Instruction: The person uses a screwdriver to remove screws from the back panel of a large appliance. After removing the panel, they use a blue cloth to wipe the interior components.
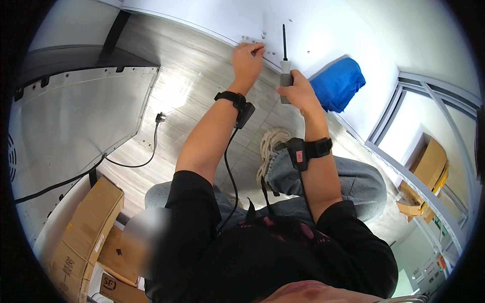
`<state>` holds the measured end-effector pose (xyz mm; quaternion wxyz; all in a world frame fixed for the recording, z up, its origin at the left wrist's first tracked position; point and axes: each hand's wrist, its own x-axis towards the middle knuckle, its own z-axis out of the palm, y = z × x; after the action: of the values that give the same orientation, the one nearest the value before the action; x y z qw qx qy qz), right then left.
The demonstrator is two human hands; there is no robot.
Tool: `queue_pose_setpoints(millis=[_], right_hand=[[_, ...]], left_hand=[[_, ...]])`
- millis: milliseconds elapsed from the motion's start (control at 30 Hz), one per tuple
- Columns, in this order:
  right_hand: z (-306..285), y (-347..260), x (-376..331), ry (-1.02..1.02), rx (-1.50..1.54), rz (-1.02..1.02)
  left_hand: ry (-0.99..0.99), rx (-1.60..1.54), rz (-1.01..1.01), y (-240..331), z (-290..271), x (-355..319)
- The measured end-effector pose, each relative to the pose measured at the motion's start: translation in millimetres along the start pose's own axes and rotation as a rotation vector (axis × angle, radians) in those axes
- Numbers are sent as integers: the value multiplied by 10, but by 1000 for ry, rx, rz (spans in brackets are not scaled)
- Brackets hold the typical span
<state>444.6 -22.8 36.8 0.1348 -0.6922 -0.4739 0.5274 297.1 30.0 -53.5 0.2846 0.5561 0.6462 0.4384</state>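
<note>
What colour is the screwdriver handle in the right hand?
Grey handle, paler toward the black shaft; best seen in the head view.

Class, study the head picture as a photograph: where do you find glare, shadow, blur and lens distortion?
Head view: white glare on the floor; a soft grey shadow beside the blue bundle; a smeared patch beside the left sleeve, while the screwdriver looks fairly sharp; the metal panel has a bowed upper edge, and the corners go black.
</note>
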Motion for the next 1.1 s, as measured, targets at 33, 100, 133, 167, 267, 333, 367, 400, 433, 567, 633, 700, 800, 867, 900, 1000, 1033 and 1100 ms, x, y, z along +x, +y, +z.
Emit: queue_pose_setpoints(millis=[33,100,133,167,267,333,367,400,433,567,633,700,800,867,900,1000,1033,1100], right_hand=[[9,-6,-3,-8,-10,-1],[35,-56,-2,-25,-32,-14],[37,-101,-16,-29,-25,-5],[44,-178,-39,-36,-18,1],[147,-372,-118,-29,-24,-64],[257,-449,-126,-27,-52,-163],[319,-521,-150,-30,-109,-211],[406,-538,-144,-66,-69,-231],[507,-550,-132,-106,-32,-249],[1228,-632,-313,-273,-138,-278],[1632,-546,-345,-389,-235,-292],[2071,-660,-614,-475,-317,-316],[2635,-715,-880,-643,-411,-332],[2970,-743,-1056,-725,-393,-340],[3106,-767,-1141,-761,-383,-343],[3458,-841,-1360,-798,-432,-386],[3541,-838,-1398,-812,-401,-370],[3677,-777,-1451,-844,-338,-332]], left_hand=[[21,1,6,-33,23,-8],[17,12,7,-37,28,-1],[18,18,7,-36,29,-5],[7,10,-13,-29,7,-1],[3,-25,-94,-19,-98,-34],[38,-69,-178,-52,-248,-109],[-14,-108,-205,-67,-396,-152],[-59,-140,-235,-88,-582,-217],[-100,-175,-269,-121,-789,-284],[-156,-433,-562,-553,-1794,-657],[-76,-653,-714,-686,-2380,-875],[26,-775,-785,-874,-2924,-1147],[141,-839,-818,-1030,-3478,-1467],[190,-825,-848,-1076,-3751,-1615],[201,-810,-845,-1117,-3867,-1685],[249,-760,-812,-1212,-4167,-1851],[299,-767,-824,-1234,-4218,-1874],[316,-806,-821,-1318,-4300,-1912]])
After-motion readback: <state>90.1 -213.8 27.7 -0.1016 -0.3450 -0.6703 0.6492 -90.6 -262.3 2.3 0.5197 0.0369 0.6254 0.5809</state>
